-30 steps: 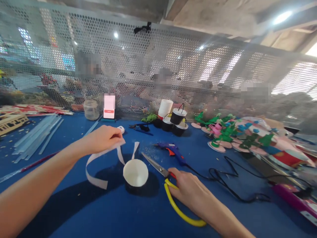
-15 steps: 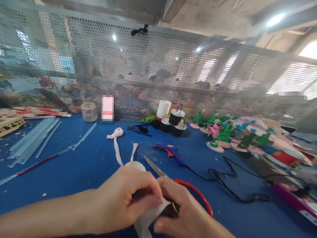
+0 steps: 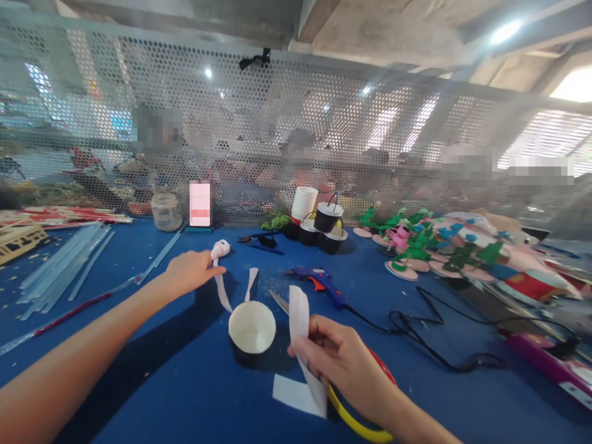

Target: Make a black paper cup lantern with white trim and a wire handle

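My left hand is stretched out at the left, its fingertips at the edge of a knotted pale pink ribbon bundle. Thumb and fingers are apart, and a ribbon tail runs down past the thumb. In my right hand, a wide white ribbon strip is pinched between thumb and fingers, its lower end folded over to the left. Between my hands a paper cup, white inside and dark outside, shows its open mouth. Scissors with red and yellow handles lie partly hidden under my right hand.
A blue glue gun lies ahead, its black cord running right to a purple power strip. Black cups, a clear jar and a phone stand by the mesh partition. Translucent glue sticks lie left.
My left hand has let go of the white strip and reached forward left to the ribbon bundle. My right hand has raised the strip and moved slightly right, uncovering the paper cup.
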A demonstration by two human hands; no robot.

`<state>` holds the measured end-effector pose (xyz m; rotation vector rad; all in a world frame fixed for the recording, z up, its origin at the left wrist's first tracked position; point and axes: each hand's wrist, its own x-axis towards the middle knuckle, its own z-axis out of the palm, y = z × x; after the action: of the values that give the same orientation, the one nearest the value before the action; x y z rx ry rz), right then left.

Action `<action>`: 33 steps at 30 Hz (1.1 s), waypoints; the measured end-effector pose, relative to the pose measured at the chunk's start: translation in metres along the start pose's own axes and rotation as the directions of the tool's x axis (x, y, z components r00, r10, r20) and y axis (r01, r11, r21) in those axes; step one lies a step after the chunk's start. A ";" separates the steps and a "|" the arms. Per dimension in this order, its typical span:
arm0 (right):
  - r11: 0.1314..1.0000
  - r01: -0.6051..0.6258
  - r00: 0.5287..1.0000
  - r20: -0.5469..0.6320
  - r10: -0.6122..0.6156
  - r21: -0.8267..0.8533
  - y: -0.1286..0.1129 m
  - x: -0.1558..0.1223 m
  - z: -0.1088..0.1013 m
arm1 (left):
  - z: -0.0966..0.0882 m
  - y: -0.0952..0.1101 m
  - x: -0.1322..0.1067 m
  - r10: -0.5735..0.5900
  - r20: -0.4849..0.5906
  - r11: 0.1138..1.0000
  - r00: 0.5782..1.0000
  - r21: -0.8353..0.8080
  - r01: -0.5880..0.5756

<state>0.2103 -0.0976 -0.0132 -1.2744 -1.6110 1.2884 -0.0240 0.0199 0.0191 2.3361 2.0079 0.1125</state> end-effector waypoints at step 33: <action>0.999 0.029 1.000 0.003 -0.029 -0.024 0.005 0.001 0.001 | 0.043 -0.031 0.032 -0.001 -0.181 1.000 0.984 -0.024 -0.003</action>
<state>0.2106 -0.0965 -0.0182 -1.2596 -1.6454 1.2565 -0.0460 0.0561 -0.0264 2.3910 2.0697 0.3593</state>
